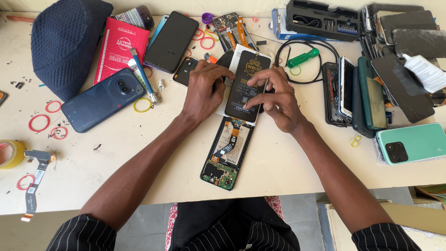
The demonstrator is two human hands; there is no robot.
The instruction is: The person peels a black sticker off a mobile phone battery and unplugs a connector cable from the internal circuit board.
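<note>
Left of the hands on the pale counter (pixel 288 162) lie a dark blue knitted cap (pixel 65 42), a red flat packet (pixel 121 49), a dark blue phone lying face down (pixel 103 99) and scattered red rubber bands (pixel 39 122). Beyond the hands sit a black tool case (pixel 323 19) and a green-handled screwdriver (pixel 303 57). To the right stands a stack of worn phones (pixel 357 93), with a mint-green phone (pixel 412 143) nearer the counter edge.
</note>
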